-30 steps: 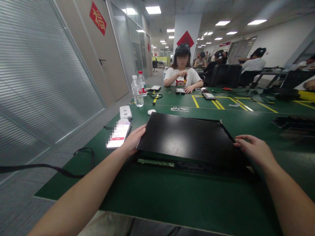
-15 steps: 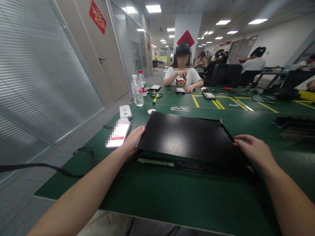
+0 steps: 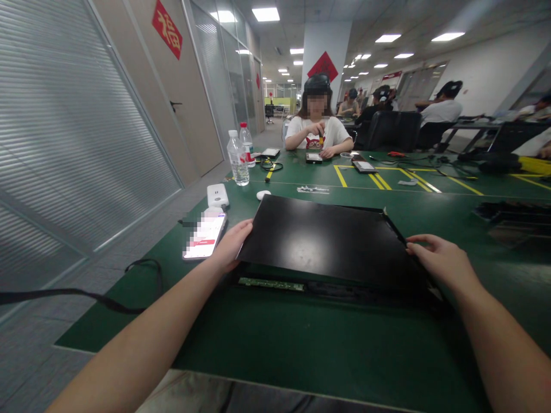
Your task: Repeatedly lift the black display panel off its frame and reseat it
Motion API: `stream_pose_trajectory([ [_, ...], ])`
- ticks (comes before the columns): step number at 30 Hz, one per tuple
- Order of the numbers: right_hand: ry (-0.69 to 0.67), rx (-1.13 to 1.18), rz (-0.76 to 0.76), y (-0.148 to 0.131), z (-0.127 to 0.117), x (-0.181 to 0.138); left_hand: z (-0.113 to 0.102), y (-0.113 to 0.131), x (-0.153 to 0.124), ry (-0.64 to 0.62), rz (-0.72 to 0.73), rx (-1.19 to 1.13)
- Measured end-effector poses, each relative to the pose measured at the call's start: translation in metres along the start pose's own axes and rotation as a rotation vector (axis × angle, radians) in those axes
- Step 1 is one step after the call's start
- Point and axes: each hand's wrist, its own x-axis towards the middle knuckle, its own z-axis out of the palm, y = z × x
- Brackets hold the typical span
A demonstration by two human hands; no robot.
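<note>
Currently | left hand (image 3: 230, 246) grips panel (image 3: 327, 241) at left edge, right hand (image 3: 439, 261) at right edge, both pinching | panel mid-table (image 3: 301, 350), near edge raised, board (image 3: 271, 283) exposed beneath | far edge not yet lifted

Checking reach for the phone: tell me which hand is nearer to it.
Left. The left hand grips the black panel at its left edge, just beside the phone; the right hand holds the opposite edge.
</note>
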Motion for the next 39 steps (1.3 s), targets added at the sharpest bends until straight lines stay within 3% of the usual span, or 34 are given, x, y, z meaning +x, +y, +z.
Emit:
stream_pose_trajectory([
  [22,0.042,-0.069,-0.059,-0.003,0.0,-0.004,-0.001,-0.003,0.001,-0.038,0.005,0.025],
  [31,0.002,-0.076,-0.003,-0.018,-0.007,-0.01,0.007,0.002,-0.006,0.011,-0.02,0.074],
  [39,0.002,-0.104,-0.001,-0.023,-0.009,-0.014,0.003,-0.001,-0.002,-0.029,0.001,0.122],
])
